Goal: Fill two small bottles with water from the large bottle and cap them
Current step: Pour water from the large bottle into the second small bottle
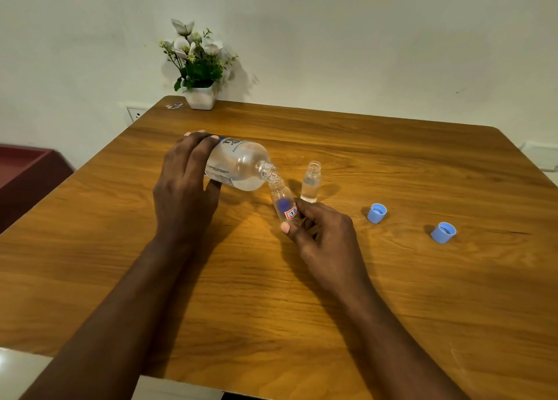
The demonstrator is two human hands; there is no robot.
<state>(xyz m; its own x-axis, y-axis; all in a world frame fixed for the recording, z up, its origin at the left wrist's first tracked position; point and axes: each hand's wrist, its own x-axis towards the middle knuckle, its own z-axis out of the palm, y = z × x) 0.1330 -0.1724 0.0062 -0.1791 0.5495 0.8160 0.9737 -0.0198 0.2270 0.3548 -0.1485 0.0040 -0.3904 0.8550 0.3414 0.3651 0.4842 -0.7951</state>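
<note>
Your left hand (184, 182) grips the large bottle (238, 165) round its body, fingers curled over the top and thumb underneath. The bottle is held tipped nearly level above the table (392, 279), uncapped, with its open neck pointing to your right. A little clear water lies along its lower side.

The neck sits directly over the open mouth of the labelled small bottle (282, 202) and appears to touch it. Whether water is passing between them cannot be told. This small bottle leans, mouth up and towards the large bottle. Your right hand (320, 230) pinches its lower part between the thumb and curled fingers. Whether its base rests on the table cannot be told, as the hand hides it.

Just beyond your right hand, the second small bottle (311, 182) stands upright on the table, uncapped, with clear water showing in it. It stands just beside the labelled small bottle.

To your right, well apart from both bottles, the first blue cap (376, 213) lies on the table. The second blue cap (443, 232) lies further right. Both lie tilted, with their open sides showing.

At the far left corner stands a white pot of artificial flowers (200, 97), with a small wrapper-like scrap (174, 106) beside it. A wall socket (136, 114) shows behind that corner, and a dark red piece of furniture (27, 170) stands left of the table.
</note>
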